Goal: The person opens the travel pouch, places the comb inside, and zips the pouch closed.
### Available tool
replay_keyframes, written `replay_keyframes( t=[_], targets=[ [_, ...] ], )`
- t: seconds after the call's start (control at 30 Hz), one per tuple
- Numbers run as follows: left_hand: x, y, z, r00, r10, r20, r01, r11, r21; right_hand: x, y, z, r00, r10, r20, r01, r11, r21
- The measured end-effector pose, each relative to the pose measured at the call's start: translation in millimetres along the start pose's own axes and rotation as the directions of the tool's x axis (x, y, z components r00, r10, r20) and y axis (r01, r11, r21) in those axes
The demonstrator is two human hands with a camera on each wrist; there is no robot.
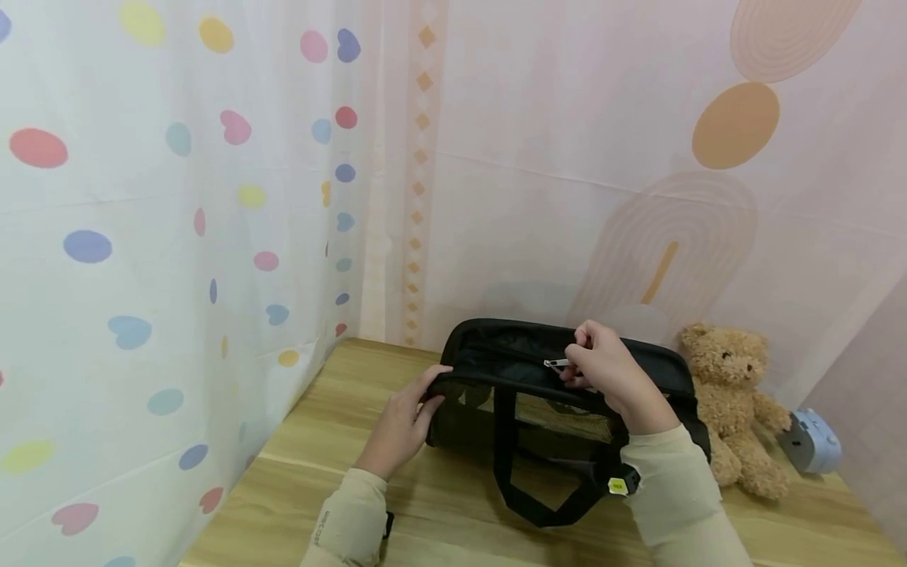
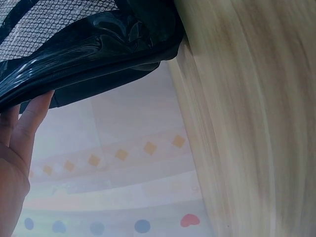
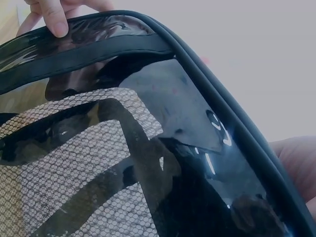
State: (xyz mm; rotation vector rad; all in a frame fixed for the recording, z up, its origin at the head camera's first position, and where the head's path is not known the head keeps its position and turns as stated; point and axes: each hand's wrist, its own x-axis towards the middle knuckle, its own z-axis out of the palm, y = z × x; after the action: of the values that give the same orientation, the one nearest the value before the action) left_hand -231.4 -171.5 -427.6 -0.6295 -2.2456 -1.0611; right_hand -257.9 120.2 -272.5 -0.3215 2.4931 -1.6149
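A black bag with clear and mesh panels (image 1: 468,437) stands on the wooden table, its dark top facing up. My left hand (image 1: 400,421) grips the bag's upper left edge, the thumb on the front panel and the fingers over the rim. In the right wrist view, the left thumb (image 3: 57,24) lies on the clear plastic. Over the top, my right hand (image 1: 609,370) pinches a silver zipper pull (image 1: 557,363) near the middle of the bag. A black carry handle (image 1: 542,516) hangs down in front. The left wrist view shows the left fingers (image 2: 29,121) along the dark rim.
A brown teddy bear (image 1: 730,394) sits against the bag's right end. Right of it is a small light-blue and grey object (image 1: 815,441). Patterned curtains (image 1: 496,197) hang behind and at the left of the wooden table (image 1: 298,480).
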Motion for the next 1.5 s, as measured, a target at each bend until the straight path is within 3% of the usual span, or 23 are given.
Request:
replay_keyframes(
  t=[0.43, 0.97, 1.5],
  targets=[
    [1.2, -0.9, 0.1, 1.000, 0.017, -0.007, -0.017, 1.000, 0.018, -1.6, 6, -9, 1.000, -0.014, 0.011, 0.014, 1.000, -0.011],
    [0.0, -3.7, -0.5, 1.000, 0.006, -0.017, -0.006, 1.000, 0.023, -7.8, 12, -22, 0.999, -0.003, -0.053, -0.001, 0.998, -0.061],
    [2.6, -2.6, 1.5, 1.000, -0.004, -0.011, 0.004, 1.000, 0.005, -13.6, 24, -41, 0.990, -0.017, -0.137, 0.014, 1.000, -0.021]
  ],
)
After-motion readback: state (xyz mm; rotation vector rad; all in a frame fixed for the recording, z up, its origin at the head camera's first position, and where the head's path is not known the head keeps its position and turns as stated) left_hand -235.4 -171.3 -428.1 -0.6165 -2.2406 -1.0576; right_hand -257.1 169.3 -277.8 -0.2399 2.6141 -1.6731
